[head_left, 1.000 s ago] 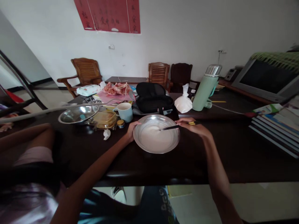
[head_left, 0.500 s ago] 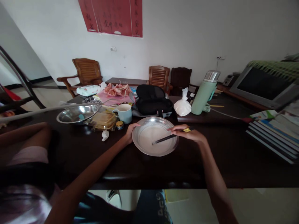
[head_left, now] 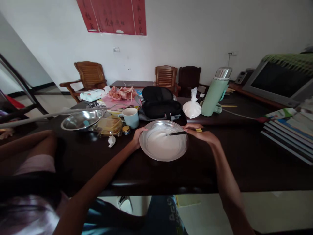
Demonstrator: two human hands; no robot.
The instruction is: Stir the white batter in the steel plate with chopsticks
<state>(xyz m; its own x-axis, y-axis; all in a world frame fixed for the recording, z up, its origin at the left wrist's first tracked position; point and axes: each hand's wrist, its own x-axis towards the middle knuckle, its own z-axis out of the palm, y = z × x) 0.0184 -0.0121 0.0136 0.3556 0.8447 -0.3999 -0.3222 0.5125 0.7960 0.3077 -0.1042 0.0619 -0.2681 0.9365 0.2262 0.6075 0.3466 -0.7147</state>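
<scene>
A shallow metal bowl [head_left: 164, 158] with a milky white liquid [head_left: 163, 147] in it rests on the dark table in front of me. My left hand [head_left: 139, 137] is closed on the bowl's left rim, thumb on top. In my right hand [head_left: 199, 132], above the right rim, are dark chopsticks [head_left: 177, 133] with yellow ends. Their tips reach into the liquid near the far side of the bowl, where its surface is streaked. Just beyond the bowl lies an open black case [head_left: 161, 109].
Left of the bowl stand a light blue mug [head_left: 130, 117], a small jar [head_left: 126, 130], a plastic food pack [head_left: 110, 126] and another metal bowl [head_left: 81, 120]. A tied white bag [head_left: 192, 108] and a green thermos [head_left: 216, 93] are behind right. Another person's arm [head_left: 31, 143] rests at left.
The chopstick tips have moved from the bowl's middle towards its far side, and my right hand has shifted slightly right and away. My left hand keeps its hold on the rim.
</scene>
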